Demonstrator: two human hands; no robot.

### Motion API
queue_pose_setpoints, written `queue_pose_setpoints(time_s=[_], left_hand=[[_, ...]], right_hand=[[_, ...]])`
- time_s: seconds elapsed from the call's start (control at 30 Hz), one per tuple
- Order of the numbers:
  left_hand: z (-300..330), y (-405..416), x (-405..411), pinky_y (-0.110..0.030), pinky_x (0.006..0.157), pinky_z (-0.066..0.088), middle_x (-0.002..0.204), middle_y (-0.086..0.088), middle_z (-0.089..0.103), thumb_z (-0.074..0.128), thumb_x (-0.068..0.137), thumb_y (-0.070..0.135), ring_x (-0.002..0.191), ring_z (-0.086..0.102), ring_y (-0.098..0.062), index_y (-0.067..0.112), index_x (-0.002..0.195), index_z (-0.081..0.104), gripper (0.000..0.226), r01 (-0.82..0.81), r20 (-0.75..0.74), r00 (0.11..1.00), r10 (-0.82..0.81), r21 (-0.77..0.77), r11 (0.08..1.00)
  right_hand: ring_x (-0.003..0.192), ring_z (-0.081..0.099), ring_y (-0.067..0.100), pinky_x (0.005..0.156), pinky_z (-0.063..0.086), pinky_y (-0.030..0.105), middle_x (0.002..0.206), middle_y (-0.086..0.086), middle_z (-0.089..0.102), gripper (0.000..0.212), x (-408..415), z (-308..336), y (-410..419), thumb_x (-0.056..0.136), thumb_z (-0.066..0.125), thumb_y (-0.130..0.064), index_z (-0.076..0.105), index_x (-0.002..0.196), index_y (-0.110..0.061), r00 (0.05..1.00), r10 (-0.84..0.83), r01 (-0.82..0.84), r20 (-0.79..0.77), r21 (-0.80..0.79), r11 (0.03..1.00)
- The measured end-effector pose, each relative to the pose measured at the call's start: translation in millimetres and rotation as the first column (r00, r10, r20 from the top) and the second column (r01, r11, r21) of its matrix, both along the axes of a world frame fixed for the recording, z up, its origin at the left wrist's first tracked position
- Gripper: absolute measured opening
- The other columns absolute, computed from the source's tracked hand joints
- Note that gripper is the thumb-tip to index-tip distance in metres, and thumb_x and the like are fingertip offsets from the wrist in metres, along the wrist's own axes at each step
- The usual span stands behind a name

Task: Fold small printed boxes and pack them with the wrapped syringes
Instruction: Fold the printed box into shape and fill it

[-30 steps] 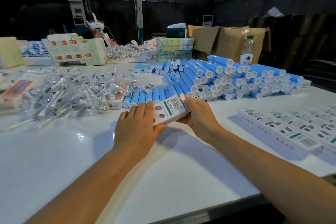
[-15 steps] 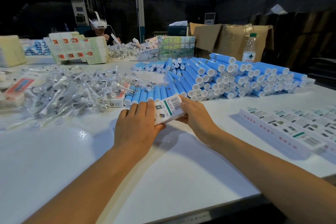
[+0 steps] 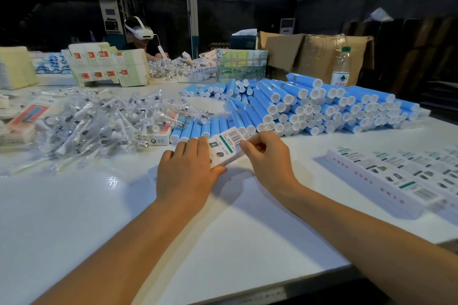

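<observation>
Both bare forearms reach forward; the left hand (image 3: 184, 168) lies knuckles-up, the right hand (image 3: 269, 156) has its fingers curled, pinching.

Both hands meet on a small printed box (image 3: 226, 146) held just above the white worktop (image 3: 74, 218). The left hand (image 3: 184, 173) covers its near end with the thumb tucked under; the right hand (image 3: 269, 158) pinches its far end by the barcode. Wrapped syringes (image 3: 99, 124) are heaped at left, blue tubes (image 3: 309, 104) stacked behind, and flat printed boxes (image 3: 396, 171) lie in rows at right.
</observation>
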State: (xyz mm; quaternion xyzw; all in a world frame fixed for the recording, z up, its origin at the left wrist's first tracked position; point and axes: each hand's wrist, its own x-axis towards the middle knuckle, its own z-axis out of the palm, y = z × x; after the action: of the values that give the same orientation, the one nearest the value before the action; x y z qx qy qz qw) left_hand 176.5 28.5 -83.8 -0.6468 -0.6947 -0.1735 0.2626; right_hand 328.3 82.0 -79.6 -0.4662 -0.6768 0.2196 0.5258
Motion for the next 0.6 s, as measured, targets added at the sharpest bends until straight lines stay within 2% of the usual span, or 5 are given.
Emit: queue_pose_setpoints(time_s=[0.37, 0.43, 0.47, 0.53, 0.6], left_hand=[[-0.6, 3.3, -8.0, -0.031, 0.089, 0.033, 0.131, 0.0, 0.042, 0.035, 0.089, 0.061, 0.117, 0.04, -0.02, 0.017, 0.138, 0.026, 0.066, 0.018, 0.059, 0.998, -0.016, -0.03, 0.999], [2.0, 3.4, -15.4, -0.031, 0.09, 0.032, 0.131, 0.002, 0.042, 0.038, 0.09, 0.059, 0.117, 0.041, -0.019, 0.019, 0.137, 0.028, 0.064, 0.073, 0.131, 0.989, -0.067, -0.038, 0.997], [3.2, 2.5, -17.8, -0.031, 0.09, 0.031, 0.13, 0.003, 0.043, 0.04, 0.089, 0.058, 0.116, 0.041, -0.019, 0.02, 0.137, 0.03, 0.062, 0.116, 0.152, 0.983, -0.108, -0.043, 0.992], [4.1, -1.1, -18.6, -0.029, 0.086, 0.03, 0.121, 0.005, 0.047, 0.046, 0.088, 0.056, 0.111, 0.044, -0.017, 0.021, 0.132, 0.037, 0.057, 0.231, 0.169, 0.961, -0.218, -0.058, 0.971], [4.1, -4.7, -17.2, -0.025, 0.079, 0.028, 0.106, 0.008, 0.048, 0.052, 0.088, 0.051, 0.102, 0.046, -0.016, 0.021, 0.121, 0.046, 0.045, 0.343, 0.176, 0.928, -0.329, -0.062, 0.937]], right_hand=[[0.068, 0.042, 0.002, 0.062, 0.031, 0.012, 0.075, -0.014, 0.044, 0.024, -4.6, -4.2, -3.8, 0.089, 0.063, -0.017, 0.05, 0.07, -0.024, 0.979, -0.011, -0.024, 0.203, 0.171, 0.985], [0.081, 0.042, 0.003, 0.073, 0.032, 0.016, 0.094, -0.008, 0.05, 0.007, -3.4, -1.0, -6.6, 0.09, 0.061, -0.026, 0.06, 0.091, -0.019, 0.954, -0.014, -0.051, 0.299, 0.209, 0.977], [0.096, 0.043, 0.006, 0.083, 0.033, 0.018, 0.111, -0.002, 0.05, 0.028, -1.8, 1.8, -9.2, 0.09, 0.06, -0.032, 0.059, 0.112, -0.016, 0.921, -0.029, -0.073, 0.389, 0.244, 0.967], [0.125, 0.032, 0.016, 0.103, 0.027, 0.027, 0.139, 0.002, 0.037, 0.06, 5.8, 3.6, -9.4, 0.089, 0.056, -0.045, 0.038, 0.141, -0.021, 0.786, 0.006, -0.239, 0.619, 0.295, 0.925], [0.124, 0.034, 0.021, 0.107, 0.029, 0.035, 0.139, 0.002, 0.042, 0.067, 9.0, 8.8, -13.6, 0.089, 0.054, -0.051, 0.031, 0.147, -0.025, 0.635, 0.036, -0.403, 0.772, 0.291, 0.868]])
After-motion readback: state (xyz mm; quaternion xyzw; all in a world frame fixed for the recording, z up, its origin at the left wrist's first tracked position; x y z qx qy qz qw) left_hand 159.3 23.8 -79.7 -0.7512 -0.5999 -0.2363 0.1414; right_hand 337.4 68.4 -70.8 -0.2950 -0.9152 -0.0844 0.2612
